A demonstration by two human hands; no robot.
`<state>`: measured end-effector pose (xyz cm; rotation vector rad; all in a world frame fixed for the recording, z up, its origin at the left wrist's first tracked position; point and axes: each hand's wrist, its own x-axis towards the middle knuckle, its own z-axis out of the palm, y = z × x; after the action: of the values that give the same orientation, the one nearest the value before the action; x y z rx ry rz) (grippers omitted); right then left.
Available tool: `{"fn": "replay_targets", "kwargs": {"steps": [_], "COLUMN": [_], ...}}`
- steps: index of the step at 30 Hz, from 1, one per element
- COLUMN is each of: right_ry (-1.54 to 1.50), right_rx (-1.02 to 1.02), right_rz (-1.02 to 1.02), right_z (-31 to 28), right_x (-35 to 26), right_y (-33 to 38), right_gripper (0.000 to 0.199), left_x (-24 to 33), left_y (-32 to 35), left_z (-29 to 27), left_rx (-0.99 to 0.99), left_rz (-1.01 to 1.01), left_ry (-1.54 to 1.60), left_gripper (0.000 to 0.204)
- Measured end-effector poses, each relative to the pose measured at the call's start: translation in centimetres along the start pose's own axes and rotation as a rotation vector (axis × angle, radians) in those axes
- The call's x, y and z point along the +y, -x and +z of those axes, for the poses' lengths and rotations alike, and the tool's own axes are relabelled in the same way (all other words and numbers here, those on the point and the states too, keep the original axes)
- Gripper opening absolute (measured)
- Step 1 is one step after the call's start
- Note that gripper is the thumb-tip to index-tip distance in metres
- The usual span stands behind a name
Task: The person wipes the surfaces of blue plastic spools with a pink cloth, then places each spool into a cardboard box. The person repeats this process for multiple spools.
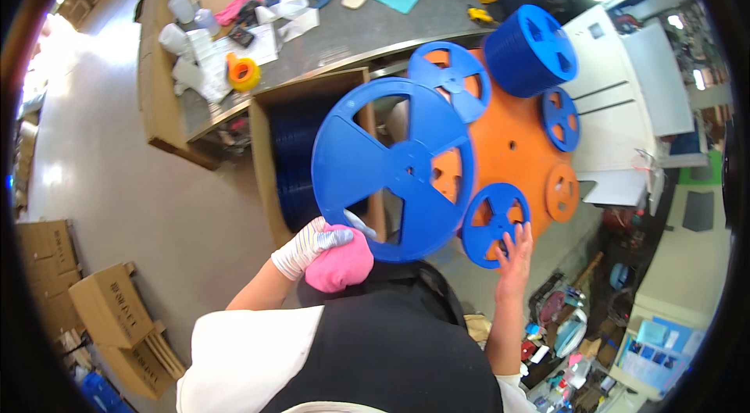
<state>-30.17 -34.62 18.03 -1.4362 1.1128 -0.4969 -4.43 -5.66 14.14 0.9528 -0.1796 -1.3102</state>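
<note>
My left hand (306, 247), in a striped white glove, is closed on a pink cloth (341, 263) and the lower left rim of a large blue plastic reel (367, 159). The reel is raised, spokes and centre hub showing. My bare right hand (516, 258) has its fingers spread at the right edge of a smaller blue reel (478, 235); whether they touch it I cannot tell. That reel lies at the near edge of a round orange table (508, 112). Other blue reels (449, 78) (561, 118) and an orange disc (562, 193) sit around the table.
A stack of blue reels (525, 53) stands at the table's far side. Left of it, an open cardboard box (262, 155) holds dark blue reels. Beyond is a grey workbench (328, 34) with an orange tape roll (244, 74). Cardboard cartons (111, 307) stand at lower left.
</note>
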Motion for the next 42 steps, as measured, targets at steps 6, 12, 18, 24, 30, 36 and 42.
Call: {"fn": "replay_targets", "kwargs": {"steps": [6,12,18,24,30,36,42], "right_ry": [0.116,0.184,0.273,0.327,0.330,0.244,0.544], "right_rx": [-0.041,-0.090,-0.134,-0.137,-0.173,-0.208,-0.274], "right_rz": [0.278,0.301,0.285,0.320,0.383,0.533,0.489], "right_z": [-0.3,-0.3,-0.6,-1.5,-2.2,-3.9,-9.1], "right_x": [4.8,6.4,6.1,6.4,8.4,13.4,22.5], "right_y": [1.0,1.9,2.7,3.7,4.5,5.7,5.9], "right_gripper": [0.061,0.056,0.056,0.055,0.053,0.052,0.049], "left_x": [-6.4,-11.0,-11.3,-11.7,-13.8,-20.0,-23.9], "left_y": [0.9,-1.1,-3.9,-5.9,-6.1,-2.6,2.2], "left_z": [-8.8,-17.2,-21.1,-23.6,-24.8,-22.7,-17.6], "left_rx": [0.776,1.237,1.320,1.317,1.253,1.092,0.845], "left_rz": [0.109,-0.105,-0.265,-0.329,-0.478,-0.678,-0.504], "left_ry": [-0.337,-1.096,-1.212,-1.133,-1.042,-0.958,-0.673], "left_gripper": [0.022,0.035,0.040,0.050,0.068,0.067,0.052]}}
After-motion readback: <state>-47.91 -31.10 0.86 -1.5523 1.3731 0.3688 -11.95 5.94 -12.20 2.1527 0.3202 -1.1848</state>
